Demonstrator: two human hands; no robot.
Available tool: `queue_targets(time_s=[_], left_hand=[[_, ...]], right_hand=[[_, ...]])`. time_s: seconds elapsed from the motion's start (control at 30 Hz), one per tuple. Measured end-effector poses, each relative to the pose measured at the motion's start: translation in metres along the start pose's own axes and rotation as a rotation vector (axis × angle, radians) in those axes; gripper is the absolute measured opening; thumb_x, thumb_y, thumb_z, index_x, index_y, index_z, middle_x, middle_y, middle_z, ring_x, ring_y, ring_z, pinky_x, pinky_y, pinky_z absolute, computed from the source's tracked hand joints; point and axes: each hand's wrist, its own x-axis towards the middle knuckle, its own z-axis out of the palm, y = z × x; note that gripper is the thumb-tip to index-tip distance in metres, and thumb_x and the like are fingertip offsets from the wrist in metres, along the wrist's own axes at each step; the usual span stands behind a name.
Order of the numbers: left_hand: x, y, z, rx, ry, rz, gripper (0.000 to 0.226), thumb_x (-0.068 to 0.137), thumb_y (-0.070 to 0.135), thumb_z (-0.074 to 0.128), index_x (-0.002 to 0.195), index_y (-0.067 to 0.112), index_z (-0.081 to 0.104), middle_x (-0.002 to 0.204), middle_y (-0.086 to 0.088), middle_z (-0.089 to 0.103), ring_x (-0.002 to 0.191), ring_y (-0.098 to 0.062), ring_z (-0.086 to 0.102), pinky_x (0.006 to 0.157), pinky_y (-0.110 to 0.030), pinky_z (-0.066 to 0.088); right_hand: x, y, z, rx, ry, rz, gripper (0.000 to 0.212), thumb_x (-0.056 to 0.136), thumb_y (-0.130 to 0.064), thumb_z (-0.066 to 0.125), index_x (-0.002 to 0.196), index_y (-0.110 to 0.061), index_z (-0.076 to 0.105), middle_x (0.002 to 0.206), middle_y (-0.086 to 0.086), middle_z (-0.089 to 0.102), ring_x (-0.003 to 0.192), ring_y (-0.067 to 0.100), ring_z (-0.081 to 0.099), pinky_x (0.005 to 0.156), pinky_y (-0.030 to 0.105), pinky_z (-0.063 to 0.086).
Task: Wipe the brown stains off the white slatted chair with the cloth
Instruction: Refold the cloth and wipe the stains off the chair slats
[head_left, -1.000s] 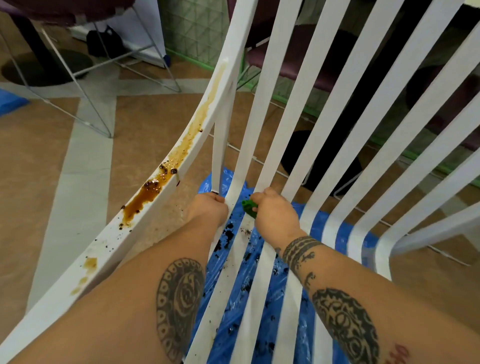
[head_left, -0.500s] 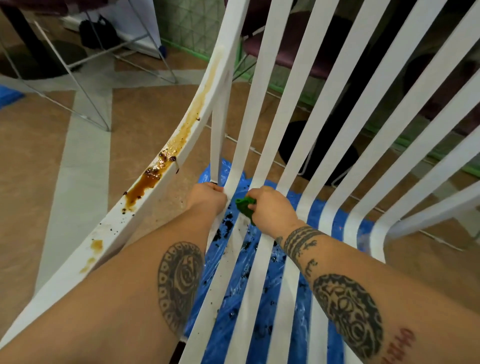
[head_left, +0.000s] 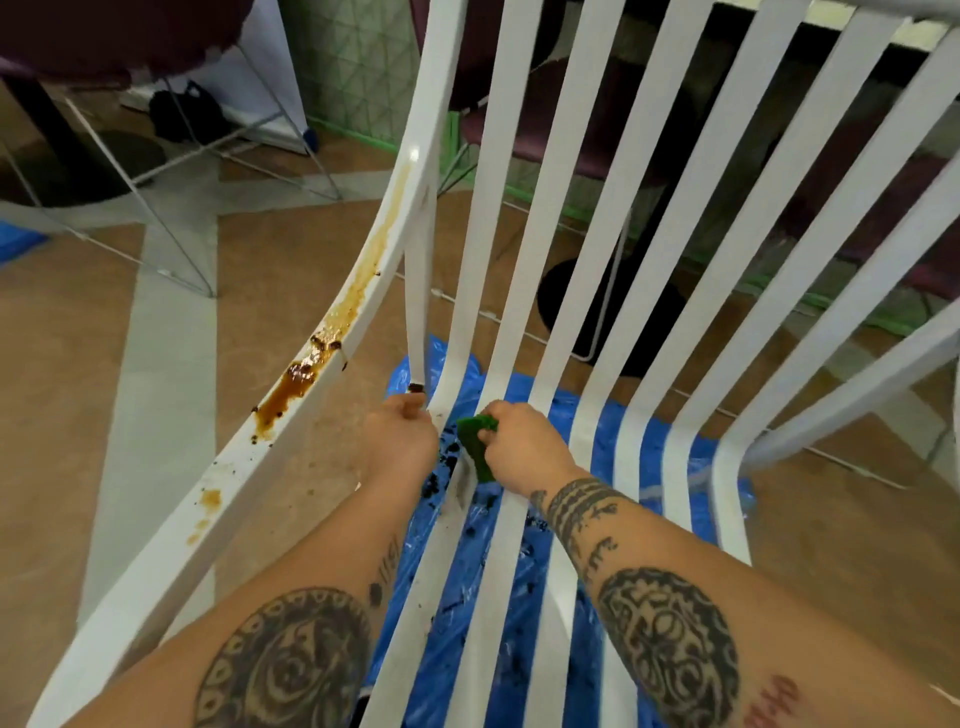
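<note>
The white slatted chair (head_left: 582, 249) fills the view, its slats curving from the backrest into the seat. A long brown stain (head_left: 322, 358) runs down the left side rail, with smaller spots (head_left: 210, 501) lower on it. My left hand (head_left: 400, 441) grips the leftmost slat where it bends. My right hand (head_left: 524, 449) holds a green cloth (head_left: 475, 436) against the side of the second slat. Dark crumbs cling to the slats just below both hands.
A blue plastic sheet (head_left: 602, 415) speckled with dark crumbs lies on the floor under the chair. Purple chairs with wire legs (head_left: 197, 270) stand at the back left, a dark round base (head_left: 613, 306) sits behind the slats, and a green mesh panel (head_left: 358, 62) closes the back.
My right hand has slid the green cloth a little down the slat, so more of the cloth shows. My left hand keeps its grip. The view has shifted slightly.
</note>
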Motion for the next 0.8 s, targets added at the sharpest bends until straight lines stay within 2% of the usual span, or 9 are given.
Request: queue_targets(time_s=[0.07,0.17,0.27,0.33,0.37,0.43,0.53,0.67,0.8], left_hand=[[-0.016,-0.012,-0.006,-0.026,-0.004,-0.034,0.022,0.097,0.015,0.053,0.110,0.028,0.066,0.095,-0.001,0.068,0.068,-0.013,0.060,0.056,-0.026,0.045],[-0.032,-0.028,-0.019,0.038,-0.005,-0.073,0.019,0.096,0.017,0.055,0.106,0.030,0.064,0.096,0.000,0.068,0.067,-0.015,0.061,0.058,-0.028,0.047],[-0.045,-0.030,-0.035,0.123,0.006,-0.086,0.019,0.097,0.019,0.056,0.108,0.033,0.062,0.101,0.003,0.066,0.067,-0.013,0.059,0.055,-0.027,0.046],[-0.054,-0.027,-0.044,0.170,0.002,-0.077,0.017,0.098,0.019,0.055,0.106,0.034,0.059,0.096,0.005,0.064,0.063,-0.012,0.057,0.053,-0.027,0.045],[-0.058,-0.026,-0.048,0.185,-0.007,-0.063,0.016,0.099,0.020,0.056,0.106,0.034,0.059,0.093,0.006,0.063,0.060,-0.012,0.056,0.051,-0.026,0.045],[-0.063,-0.030,-0.053,0.215,-0.025,-0.030,0.014,0.098,0.022,0.058,0.107,0.033,0.063,0.099,0.003,0.067,0.059,-0.013,0.058,0.048,-0.025,0.042],[-0.070,-0.043,-0.060,0.260,-0.059,-0.005,0.014,0.096,0.026,0.062,0.107,0.032,0.067,0.101,-0.002,0.071,0.062,-0.015,0.062,0.050,-0.025,0.041],[-0.088,-0.054,-0.069,0.303,-0.085,0.012,0.011,0.094,0.027,0.064,0.103,0.028,0.070,0.094,-0.001,0.071,0.075,-0.023,0.067,0.060,-0.028,0.049],[-0.103,-0.044,-0.080,0.256,-0.079,0.031,0.019,0.098,0.025,0.056,0.112,0.026,0.069,0.098,-0.007,0.072,0.073,-0.022,0.066,0.058,-0.027,0.047]], right_hand=[[-0.008,0.000,0.014,-0.086,0.031,-0.059,0.021,0.100,-0.015,0.052,0.119,-0.013,0.060,0.104,0.011,0.053,0.085,0.032,0.058,0.069,0.037,0.045],[-0.029,-0.004,0.023,-0.172,-0.051,-0.117,0.020,0.099,-0.015,0.052,0.118,-0.012,0.060,0.098,0.007,0.047,0.081,0.030,0.053,0.066,0.037,0.043],[-0.042,-0.014,0.017,-0.222,-0.206,-0.129,0.028,0.100,-0.018,0.052,0.126,-0.011,0.059,0.112,0.013,0.057,0.091,0.031,0.058,0.074,0.039,0.051],[-0.042,-0.023,0.008,-0.235,-0.307,-0.116,0.033,0.101,-0.023,0.050,0.132,-0.013,0.058,0.121,0.013,0.060,0.101,0.030,0.059,0.078,0.037,0.050],[-0.042,-0.026,0.006,-0.226,-0.300,-0.109,0.032,0.102,-0.025,0.049,0.131,-0.013,0.059,0.120,0.013,0.061,0.100,0.030,0.059,0.078,0.037,0.049],[-0.047,-0.028,0.009,-0.160,-0.180,-0.090,0.025,0.102,-0.022,0.050,0.122,-0.012,0.060,0.109,0.013,0.060,0.091,0.030,0.058,0.072,0.037,0.049],[-0.068,-0.025,0.027,-0.188,-0.081,-0.107,0.030,0.098,-0.013,0.053,0.128,-0.013,0.057,0.113,0.014,0.053,0.087,0.032,0.057,0.067,0.037,0.044],[-0.097,-0.031,0.031,-0.156,-0.211,-0.117,0.019,0.098,-0.015,0.055,0.116,-0.013,0.063,0.104,0.013,0.057,0.080,0.028,0.054,0.062,0.034,0.043],[-0.112,-0.035,0.027,0.036,-0.300,0.013,0.030,0.101,-0.029,0.053,0.125,-0.014,0.062,0.112,0.010,0.065,0.097,0.028,0.061,0.076,0.034,0.052]])
